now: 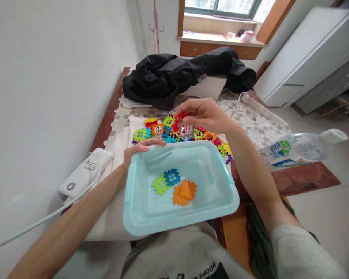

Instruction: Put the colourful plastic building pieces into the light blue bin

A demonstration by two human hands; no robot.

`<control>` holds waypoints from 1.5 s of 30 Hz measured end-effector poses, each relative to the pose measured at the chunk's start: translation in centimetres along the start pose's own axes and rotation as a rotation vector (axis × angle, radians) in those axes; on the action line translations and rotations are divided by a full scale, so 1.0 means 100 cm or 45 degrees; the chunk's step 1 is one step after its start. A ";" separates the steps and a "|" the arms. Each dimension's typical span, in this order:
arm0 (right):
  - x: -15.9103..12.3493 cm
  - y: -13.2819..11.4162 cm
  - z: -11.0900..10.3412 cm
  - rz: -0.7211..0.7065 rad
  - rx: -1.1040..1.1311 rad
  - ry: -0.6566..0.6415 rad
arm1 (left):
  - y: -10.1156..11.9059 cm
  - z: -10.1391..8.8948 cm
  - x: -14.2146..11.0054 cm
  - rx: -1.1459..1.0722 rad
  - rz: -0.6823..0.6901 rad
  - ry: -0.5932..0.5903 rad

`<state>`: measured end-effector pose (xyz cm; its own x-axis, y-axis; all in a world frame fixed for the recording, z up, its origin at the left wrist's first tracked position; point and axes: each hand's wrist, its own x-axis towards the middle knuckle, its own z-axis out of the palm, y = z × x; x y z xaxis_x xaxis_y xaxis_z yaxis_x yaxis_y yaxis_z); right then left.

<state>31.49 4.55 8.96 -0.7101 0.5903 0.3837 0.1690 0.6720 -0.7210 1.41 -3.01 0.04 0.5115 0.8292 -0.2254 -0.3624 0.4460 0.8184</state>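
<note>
A light-blue plastic basin [221, 201] tilts toward me at the table's near edge. On its floor lie a lime-green window block [160, 185], a blue window block [172, 177] and overlapping orange blocks [185, 192]. My left hand [142, 147] is closed on the basin's far left rim, its fingers along the edge. Beyond the basin, my right hand [205, 114] pinches a greyish window block [185, 128] above a heap of colourful interlocking blocks [168, 133]. Red pieces sit right by the fingertips; whether they too are held is unclear.
A black jacket [174, 75] covers part of a white box-like object [206, 87] at the back. A clear plastic bottle [296, 149] is near my right forearm. On the left are a white power strip [85, 170] with a cable and the wall [61, 77].
</note>
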 end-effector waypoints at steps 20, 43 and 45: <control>0.002 0.082 0.014 0.437 -0.816 -0.337 | 0.003 -0.002 0.002 0.051 0.041 -0.030; 0.005 0.081 0.032 0.396 -0.814 -0.306 | -0.002 -0.014 0.008 0.050 0.049 -0.070; 0.005 0.082 0.029 0.390 -0.798 -0.334 | -0.002 -0.015 0.008 0.050 0.055 -0.073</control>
<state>30.47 9.04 1.60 -0.6952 0.7187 0.0117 0.6878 0.6699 -0.2795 0.73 -1.97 -1.05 0.5402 0.8262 -0.1598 -0.3545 0.3956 0.8472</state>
